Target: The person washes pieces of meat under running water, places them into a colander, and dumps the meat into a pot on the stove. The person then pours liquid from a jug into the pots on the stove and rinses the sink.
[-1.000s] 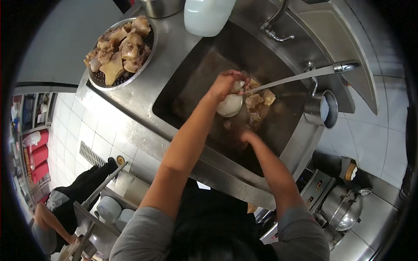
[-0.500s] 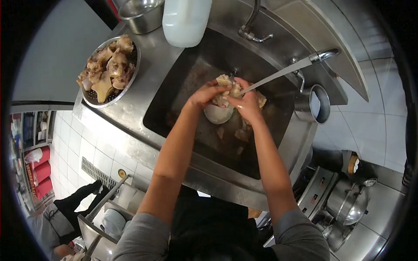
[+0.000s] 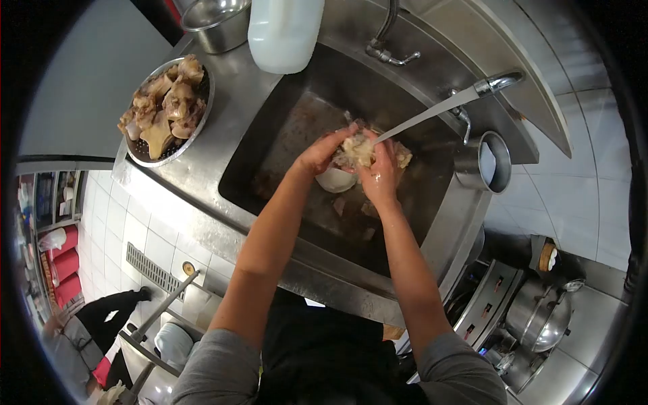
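Pale, knobbly meat-and-bone piece, one, gripped between your left hand and right hand under one running steel tap, in one dark steel sink; rinsing looks unfinished; brownish chunks lie nearby, too obscured to count; one round perforated steel colander bears roughly seven, perhaps done.

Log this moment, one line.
left hand: holding meat piece | right hand: holding it too | tap: running | place: over sink
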### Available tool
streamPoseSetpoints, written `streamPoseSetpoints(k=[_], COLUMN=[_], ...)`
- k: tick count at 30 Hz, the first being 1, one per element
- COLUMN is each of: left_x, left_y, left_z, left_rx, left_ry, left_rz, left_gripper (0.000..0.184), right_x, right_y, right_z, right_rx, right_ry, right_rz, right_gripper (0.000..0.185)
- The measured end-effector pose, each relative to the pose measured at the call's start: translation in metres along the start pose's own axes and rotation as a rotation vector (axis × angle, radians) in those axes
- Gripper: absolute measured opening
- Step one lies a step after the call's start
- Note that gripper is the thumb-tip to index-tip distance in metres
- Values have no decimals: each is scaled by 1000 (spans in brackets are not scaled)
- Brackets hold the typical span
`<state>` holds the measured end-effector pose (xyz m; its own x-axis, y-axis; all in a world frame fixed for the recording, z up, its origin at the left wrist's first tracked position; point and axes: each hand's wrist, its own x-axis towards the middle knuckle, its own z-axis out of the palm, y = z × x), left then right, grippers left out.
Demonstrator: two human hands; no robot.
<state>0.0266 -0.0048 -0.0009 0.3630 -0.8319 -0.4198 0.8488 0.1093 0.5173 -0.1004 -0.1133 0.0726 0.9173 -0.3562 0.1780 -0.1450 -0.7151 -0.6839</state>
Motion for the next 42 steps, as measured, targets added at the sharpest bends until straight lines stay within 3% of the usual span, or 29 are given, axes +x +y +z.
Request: streamPoseSetpoints(k=[5,8,9,12,13,19,22,23,26,27,28,30,34,38,42], left_x=[-4,-3,-2,-7,-9,6,0,-10,-12,-37,-58,-83,-161,-260,-307], left_y=[3,9,9,3,3,-12,-16,-13,8,23,32,43,73,121,169], left_z=[-3,1,1,5,9,-10,-6,4,21,40,51,45,27,14,-16], left_rx=[-90,-129,-117,1,35,-10,10,11,526,522,517,415,325,739,824], left_ry=[52,112,104,26,-9,-106,-42,-77,237,228,214,204,279,709,958], left_rz=[75,97,91,105,105,138,279,412,232,266,296,368,602,1042,1485], left_gripper=[43,48,50,54,54,53,59,51,45,43,42,39,38,44,45], right_x=[5,9,10,12,13,9,8,8,12,16,18,15,27,54,88], right_y=[-3,13,7,-4,-9,15,23,22,-3,3,5,5,-61,-166,-251], right_z=[7,12,18,13,9,-1,4,8,9,17,16,13,28,54,86], right_rx=[588,1064,931,467,280,223,455,664,1065,1004,1124,1358,1396,1387,1215], right_ry=[-36,-67,-9,76,172,140,-10,0,21,58,8,-96,-185,-158,-51], right_rz=[41,346,144,210,135,73,122,183,459,351,386,464,398,216,-90], right_gripper=[52,53,49,43,35,31,45,49,57,56,55,54,47,40,39])
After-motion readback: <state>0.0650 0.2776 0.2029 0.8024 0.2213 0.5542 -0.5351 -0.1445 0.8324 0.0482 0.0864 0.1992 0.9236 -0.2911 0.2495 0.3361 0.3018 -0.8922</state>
